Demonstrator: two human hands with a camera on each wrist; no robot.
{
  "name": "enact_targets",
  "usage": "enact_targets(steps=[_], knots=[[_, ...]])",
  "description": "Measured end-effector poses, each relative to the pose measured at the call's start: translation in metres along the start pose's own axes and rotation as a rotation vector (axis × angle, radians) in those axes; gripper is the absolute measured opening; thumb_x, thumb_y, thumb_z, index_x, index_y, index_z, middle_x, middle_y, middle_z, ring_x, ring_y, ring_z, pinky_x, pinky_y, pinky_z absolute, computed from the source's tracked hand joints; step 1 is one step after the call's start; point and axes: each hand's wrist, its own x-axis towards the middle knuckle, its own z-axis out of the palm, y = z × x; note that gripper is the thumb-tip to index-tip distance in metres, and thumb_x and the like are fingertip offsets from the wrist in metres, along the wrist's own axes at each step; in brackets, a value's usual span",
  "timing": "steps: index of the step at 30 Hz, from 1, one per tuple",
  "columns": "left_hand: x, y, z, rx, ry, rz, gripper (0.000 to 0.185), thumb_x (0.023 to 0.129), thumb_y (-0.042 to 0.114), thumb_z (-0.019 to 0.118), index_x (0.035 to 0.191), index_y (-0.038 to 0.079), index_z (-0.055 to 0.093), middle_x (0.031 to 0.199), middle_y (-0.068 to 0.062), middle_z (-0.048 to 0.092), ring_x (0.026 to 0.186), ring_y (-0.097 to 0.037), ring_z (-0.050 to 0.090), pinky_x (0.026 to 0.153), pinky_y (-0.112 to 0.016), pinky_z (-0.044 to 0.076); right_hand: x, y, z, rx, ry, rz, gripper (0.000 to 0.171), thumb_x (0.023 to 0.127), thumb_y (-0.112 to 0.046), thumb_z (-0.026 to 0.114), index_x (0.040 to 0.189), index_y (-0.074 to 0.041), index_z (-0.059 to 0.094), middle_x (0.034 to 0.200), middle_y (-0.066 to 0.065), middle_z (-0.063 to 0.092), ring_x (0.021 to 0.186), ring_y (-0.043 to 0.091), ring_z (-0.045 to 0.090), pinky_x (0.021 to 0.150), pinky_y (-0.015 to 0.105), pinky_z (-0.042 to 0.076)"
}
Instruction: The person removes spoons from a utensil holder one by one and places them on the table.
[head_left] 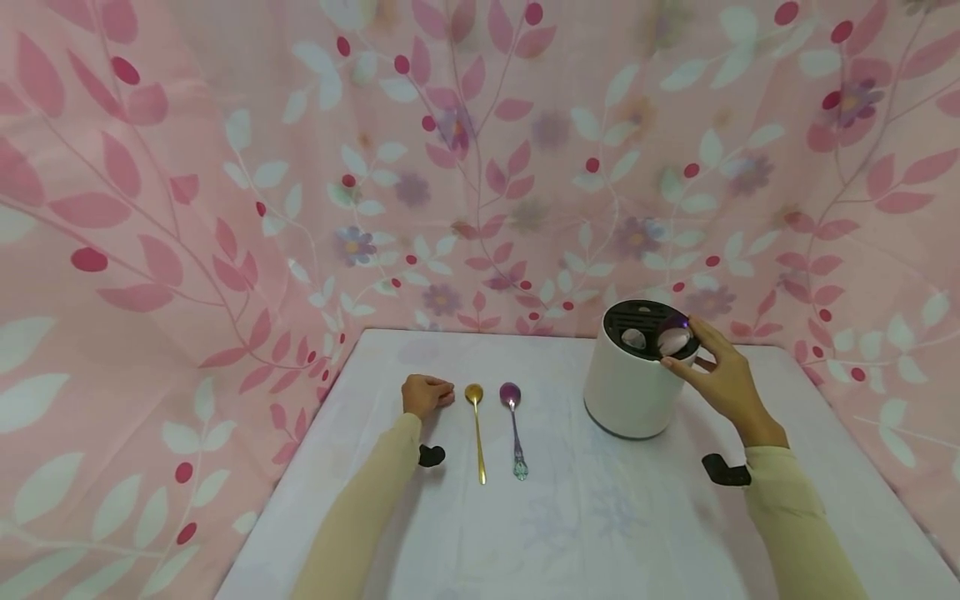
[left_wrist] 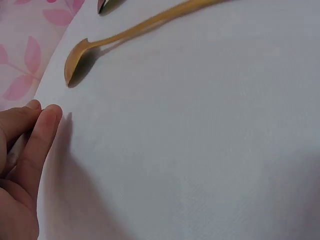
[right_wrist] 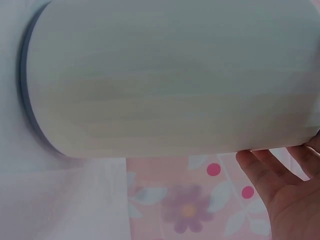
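A white round canister (head_left: pixel 628 387) with a black slotted lid (head_left: pixel 637 321) stands at the back right of the table; two rounded spoon ends stick out of its lid. My right hand (head_left: pixel 722 377) is at its top rim, thumb on the side wall and fingers over the lid edge. In the right wrist view the canister's wall (right_wrist: pixel 170 75) fills the frame and my right hand's fingers (right_wrist: pixel 280 180) lie fairly straight beside it. My left hand (head_left: pixel 427 394) rests on the table as a loose fist holding nothing, just left of a gold spoon (head_left: pixel 477 433). A purple spoon (head_left: pixel 513 427) lies beside it.
A white cloth covers the table (head_left: pixel 600 525); pink leaf-patterned fabric (head_left: pixel 225 208) hangs behind and at both sides. In the left wrist view the gold spoon (left_wrist: pixel 135 31) lies near the table's edge beyond my curled left hand (left_wrist: pixel 22 150).
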Motion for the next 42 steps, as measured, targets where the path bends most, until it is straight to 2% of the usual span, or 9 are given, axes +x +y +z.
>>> enact_targets(steps=[5,8,14,18,24,29,33,37,42], knots=[[-0.003,0.008,0.008,-0.079,-0.006,0.000,0.010,0.082,0.005,0.078,0.086,-0.004,0.076,0.078,-0.014,0.073,0.072,-0.025,0.072,0.065,-0.029,0.060,-0.001,0.000,-0.001,0.002,0.011,-0.014,0.086,0.086,-0.034,0.076,0.155,-0.031,0.023,0.160,0.003,0.022,0.142,0.028,0.029,0.096,0.043,0.042],[-0.006,0.011,0.015,-0.109,-0.003,0.005,0.008,0.082,0.005,0.078,0.085,-0.003,0.076,0.078,-0.013,0.073,0.073,-0.026,0.072,0.067,-0.031,0.060,-0.002,0.002,-0.001,-0.006,0.013,-0.020,0.086,0.087,-0.035,0.075,0.155,-0.031,0.022,0.160,0.003,0.022,0.143,0.028,0.028,0.096,0.036,0.043],[-0.008,0.030,0.026,-0.240,-0.029,0.066,0.011,0.084,0.000,0.075,0.091,-0.008,0.074,0.086,-0.021,0.072,0.077,-0.030,0.072,0.071,-0.035,0.060,-0.001,0.002,0.002,-0.014,0.009,-0.031,0.086,0.088,-0.035,0.074,0.155,-0.031,0.022,0.160,0.003,0.022,0.142,0.029,0.029,0.096,0.035,0.044],[-0.008,0.058,0.043,-0.357,-0.106,0.109,0.016,0.086,-0.001,0.072,0.098,-0.012,0.071,0.092,-0.024,0.071,0.079,-0.028,0.073,0.073,-0.033,0.059,0.000,0.002,0.002,-0.016,0.013,-0.036,0.085,0.088,-0.035,0.074,0.155,-0.033,0.022,0.160,0.002,0.022,0.142,0.028,0.029,0.096,0.032,0.045],[-0.021,0.131,0.087,-0.465,-0.245,0.188,0.016,0.085,-0.001,0.073,0.097,-0.011,0.072,0.088,-0.021,0.072,0.081,-0.032,0.072,0.074,-0.034,0.059,-0.003,0.005,0.001,-0.008,0.020,-0.011,0.085,0.087,-0.036,0.075,0.154,-0.033,0.023,0.159,-0.001,0.023,0.142,0.029,0.030,0.087,0.002,0.037],[-0.035,0.191,0.121,-0.406,-0.302,0.277,0.010,0.083,0.001,0.076,0.090,-0.004,0.075,0.080,-0.011,0.073,0.076,-0.028,0.073,0.069,-0.030,0.060,-0.003,0.006,0.002,0.002,0.026,-0.015,0.084,0.087,-0.037,0.075,0.154,-0.034,0.024,0.159,-0.001,0.024,0.142,0.026,0.029,0.084,-0.002,0.035],[-0.047,0.224,0.141,-0.326,-0.333,0.325,0.012,0.082,0.006,0.078,0.092,-0.002,0.076,0.077,-0.005,0.073,0.070,-0.020,0.073,0.065,-0.026,0.059,-0.004,0.007,0.003,0.009,0.037,-0.019,0.084,0.086,-0.034,0.076,0.153,-0.038,0.025,0.159,-0.001,0.025,0.143,0.020,0.028,0.083,-0.002,0.036],[-0.058,0.242,0.156,-0.267,-0.355,0.333,0.010,0.083,0.010,0.078,0.091,0.004,0.078,0.076,0.000,0.072,0.069,-0.014,0.072,0.066,-0.029,0.060,-0.004,0.007,0.003,0.013,0.034,-0.017,0.084,0.087,-0.034,0.076,0.153,-0.039,0.024,0.159,-0.001,0.024,0.143,0.021,0.028,0.083,-0.002,0.036],[-0.067,0.247,0.168,-0.109,-0.360,0.384,0.011,0.080,0.021,0.082,0.088,0.016,0.079,0.078,0.011,0.071,0.075,-0.001,0.066,0.069,-0.022,0.057,-0.003,0.005,0.003,0.009,0.034,-0.009,0.084,0.087,-0.036,0.075,0.153,-0.039,0.023,0.159,0.000,0.025,0.142,0.025,0.029,0.084,-0.002,0.036]])
